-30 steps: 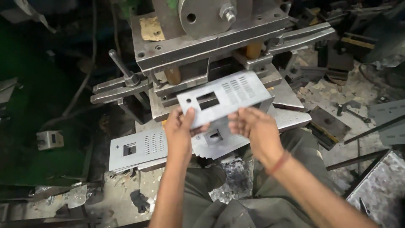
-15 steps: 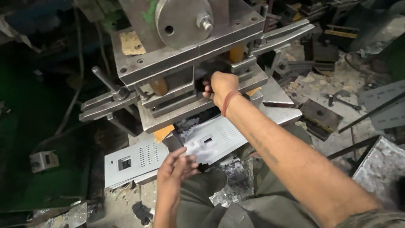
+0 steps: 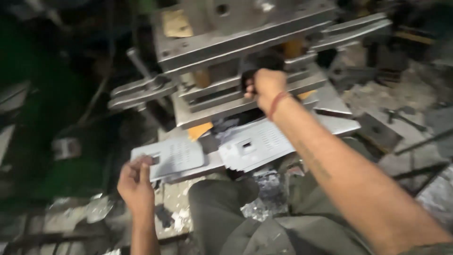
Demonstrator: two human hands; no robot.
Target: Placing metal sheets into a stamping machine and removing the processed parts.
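My right hand (image 3: 265,86), with a red thread at the wrist, reaches into the gap of the grey metal press (image 3: 236,42), fingers curled on something dark that I cannot make out. My left hand (image 3: 136,182) is low at the left, its fingers pinching the near corner of a grey perforated sheet-metal panel (image 3: 177,156) lying flat on the bench. A stack of similar perforated panels (image 3: 262,144) with square cut-outs lies under my right forearm. The picture is blurred by motion.
A metal lever (image 3: 141,87) sticks out left of the press. Metal scrap and offcuts (image 3: 264,198) litter the bench by my lap. Dark metal blocks and bars (image 3: 377,134) lie at the right. Green machinery fills the left side.
The panel I held in both hands has gone into the press. My right hand went to the press gap; my left hand dropped down-left onto the leftmost panel.
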